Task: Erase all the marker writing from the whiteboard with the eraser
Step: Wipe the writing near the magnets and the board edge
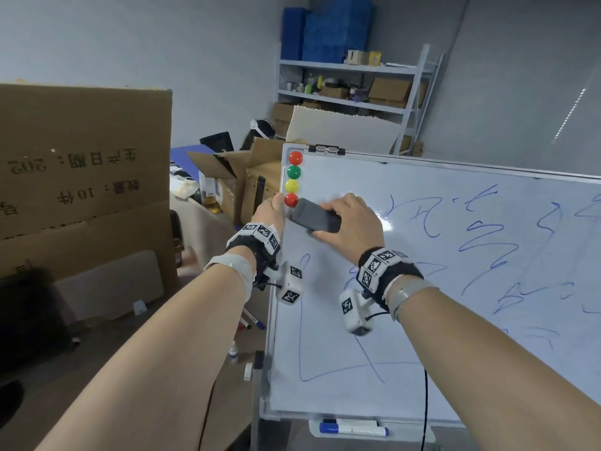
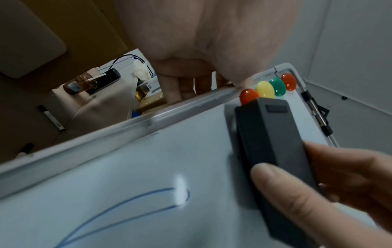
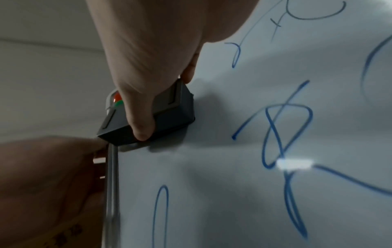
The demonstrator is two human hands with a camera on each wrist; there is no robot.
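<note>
whiteboard [image 1: 422, 369] is the big thing here, on a stand, tilted in the head view, blue marker writing [image 1: 487, 249] over most of the face: scribbles across the right side, a long angular line lower left, nearly all still to wipe. Step in hand, as I read it: first pass from the top-left corner. Right hand [image 1: 353, 222] has its grip curled round the dark grey eraser [image 1: 315, 218], thumb on the near side, fingers on the far side, pad flat to the board just beside the lowest red magnet [image 1: 291, 200]. Left hand [image 1: 270, 211] wraps the left frame edge, fingers behind, thumb at the front, steadying the board. To do it well: keep the pad flat, not tipped on an edge, firm even pressure, overlapping rows running right then down, left hand bracing so the stand doesn't swing. Edges: frame rail [image 2: 148, 120] touches or nearly touches the eraser's left end, so no room left; column of four magnets [image 1: 294, 177] sits directly above, easy to knock off, so stroke away from them. Open room is all rightward and downward; right edge is out of view. Bottom tray [image 1: 419, 434] holds a blue-capped marker [image 1: 354, 429], stop strokes short of it
</note>
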